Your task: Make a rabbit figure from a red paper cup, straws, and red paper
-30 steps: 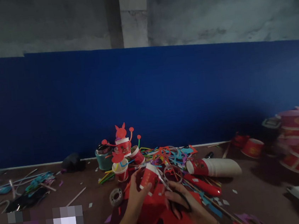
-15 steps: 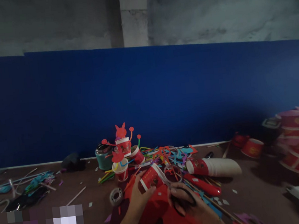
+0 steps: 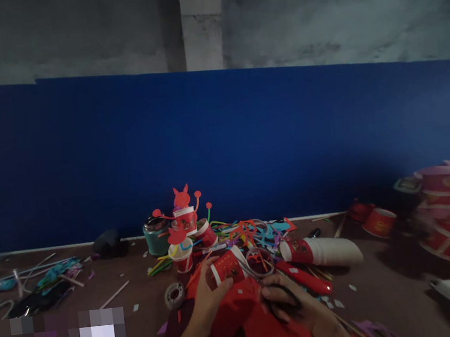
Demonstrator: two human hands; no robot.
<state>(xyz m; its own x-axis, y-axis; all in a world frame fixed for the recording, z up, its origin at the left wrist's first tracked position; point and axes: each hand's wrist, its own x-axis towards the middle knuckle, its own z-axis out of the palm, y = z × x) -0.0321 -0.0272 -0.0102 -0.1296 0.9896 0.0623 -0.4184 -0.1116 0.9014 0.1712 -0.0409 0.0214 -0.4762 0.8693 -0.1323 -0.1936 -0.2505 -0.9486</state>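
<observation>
My left hand [image 3: 209,293] is wrapped round a red paper cup [image 3: 226,267], which lies tilted with its white rim to the right. In my right hand [image 3: 289,304] are black-handled scissors [image 3: 291,296], my fingers through the loops. Their blades point up and left and lie at the cup's rim; whether they touch the paper I cannot make out. Beneath both hands lie sheets of red paper [image 3: 261,320]. Left of the cup stand cup figures with red paper heads, one cup [image 3: 183,258] upright nearest my left hand.
A roll of tape [image 3: 174,295] lies left of my hands. Stacked paper cups [image 3: 330,251] lie on their side to the right, by a red tool [image 3: 309,280]. Coloured pipe cleaners and paper scraps [image 3: 270,233] are heaped behind. A blue panel [image 3: 223,147] borders the table.
My right hand has drawn the scissors slightly right and down from the cup's rim. The left hand and cup have shifted only a little.
</observation>
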